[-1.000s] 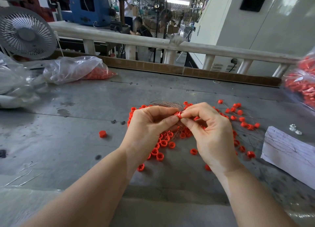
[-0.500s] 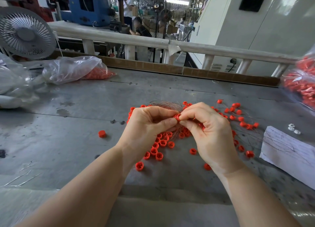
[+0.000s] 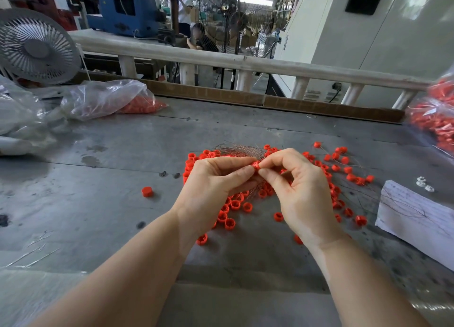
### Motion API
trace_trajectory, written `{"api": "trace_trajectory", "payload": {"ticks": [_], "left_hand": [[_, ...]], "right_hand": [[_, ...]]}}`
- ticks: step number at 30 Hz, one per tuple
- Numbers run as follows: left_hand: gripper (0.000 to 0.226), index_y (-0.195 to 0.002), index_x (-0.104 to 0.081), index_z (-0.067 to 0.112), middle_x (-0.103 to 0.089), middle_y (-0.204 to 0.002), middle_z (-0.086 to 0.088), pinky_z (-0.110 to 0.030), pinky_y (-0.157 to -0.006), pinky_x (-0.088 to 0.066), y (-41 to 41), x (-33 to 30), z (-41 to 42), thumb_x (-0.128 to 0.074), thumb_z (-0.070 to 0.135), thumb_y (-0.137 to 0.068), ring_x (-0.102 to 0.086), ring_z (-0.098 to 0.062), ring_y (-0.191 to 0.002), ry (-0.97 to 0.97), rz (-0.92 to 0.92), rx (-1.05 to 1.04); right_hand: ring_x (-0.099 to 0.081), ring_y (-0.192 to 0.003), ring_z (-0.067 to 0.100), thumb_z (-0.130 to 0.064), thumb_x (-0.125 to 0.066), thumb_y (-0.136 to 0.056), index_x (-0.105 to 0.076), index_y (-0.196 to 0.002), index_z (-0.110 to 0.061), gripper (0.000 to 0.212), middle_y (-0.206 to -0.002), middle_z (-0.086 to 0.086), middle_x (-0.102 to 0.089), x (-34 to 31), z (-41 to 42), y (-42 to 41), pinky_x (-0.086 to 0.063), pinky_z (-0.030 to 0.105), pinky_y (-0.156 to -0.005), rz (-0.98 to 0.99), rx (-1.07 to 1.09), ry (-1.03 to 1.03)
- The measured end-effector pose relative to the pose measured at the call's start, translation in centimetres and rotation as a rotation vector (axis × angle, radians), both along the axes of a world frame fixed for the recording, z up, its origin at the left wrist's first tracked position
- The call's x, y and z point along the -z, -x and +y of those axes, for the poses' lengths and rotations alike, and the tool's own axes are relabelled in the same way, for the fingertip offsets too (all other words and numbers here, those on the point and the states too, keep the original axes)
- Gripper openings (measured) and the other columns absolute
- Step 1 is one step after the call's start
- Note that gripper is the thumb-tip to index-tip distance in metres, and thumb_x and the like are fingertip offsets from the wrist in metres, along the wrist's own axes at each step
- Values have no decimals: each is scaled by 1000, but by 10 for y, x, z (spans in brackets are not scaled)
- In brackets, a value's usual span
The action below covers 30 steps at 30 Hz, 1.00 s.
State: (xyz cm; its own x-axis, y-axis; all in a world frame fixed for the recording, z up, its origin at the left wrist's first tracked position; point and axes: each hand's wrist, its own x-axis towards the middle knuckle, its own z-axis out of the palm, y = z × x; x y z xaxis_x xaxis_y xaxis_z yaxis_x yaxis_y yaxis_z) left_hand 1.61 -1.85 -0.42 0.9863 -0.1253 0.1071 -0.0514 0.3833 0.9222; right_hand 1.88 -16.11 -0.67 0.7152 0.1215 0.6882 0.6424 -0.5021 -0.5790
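Note:
Both hands meet above a pile of small red plastic caps [image 3: 232, 205] on the grey metal table [image 3: 110, 203]. One red cap [image 3: 256, 165] is pinched between the fingertips of my left hand [image 3: 216, 186] and my right hand [image 3: 298, 191]. A bundle of thin copper-coloured wires [image 3: 239, 150] lies fanned out just behind the hands. Whether a wire runs into the held cap is hidden by the fingers. More red caps with thin wires [image 3: 344, 167] are scattered to the right.
A lone red cap [image 3: 147, 192] lies left of the pile. A clear bag of red parts [image 3: 110, 99] and a white fan [image 3: 36, 47] stand at back left. Another bag of red parts [image 3: 437, 120] is at right. White paper [image 3: 417, 213] and small white nuts [image 3: 423, 184] lie right.
The hands stay together on the same red cap; the fingers have shifted only slightly. The view has drifted a little.

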Motion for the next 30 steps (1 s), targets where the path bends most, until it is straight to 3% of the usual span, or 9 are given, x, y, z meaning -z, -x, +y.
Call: {"api": "trace_trajectory", "payload": {"ticks": [10,24,30], "left_hand": [[23,-84,-73,7,-74,-84,-8,-19,-69,-56,0,-2,1,-55,-7,-84,-71,-16,-78,49,72,37],[30,-73,-77,10,-73,-77,-8,-18,-64,-56,0,-3,2,-54,-7,-82,-71,-14,-73,68,83,69],[16,-74,-77,11,-74,-77,-6,-18,-65,-56,1,-4,2,-63,3,-72,-71,-13,-73,55,97,61]], "right_hand": [[-56,-81,3,2,-66,-81,-66,-79,-8,11,-78,-4,-61,1,0,-1,-40,7,-73,-10,14,2],[-56,-80,1,-2,-64,-81,-66,-79,-8,7,-77,-6,-60,0,0,0,-39,6,-73,-42,1,10],[-56,-79,2,0,-66,-81,-67,-79,-7,7,-78,-3,-61,0,0,0,-40,7,-72,-38,3,33]]}}
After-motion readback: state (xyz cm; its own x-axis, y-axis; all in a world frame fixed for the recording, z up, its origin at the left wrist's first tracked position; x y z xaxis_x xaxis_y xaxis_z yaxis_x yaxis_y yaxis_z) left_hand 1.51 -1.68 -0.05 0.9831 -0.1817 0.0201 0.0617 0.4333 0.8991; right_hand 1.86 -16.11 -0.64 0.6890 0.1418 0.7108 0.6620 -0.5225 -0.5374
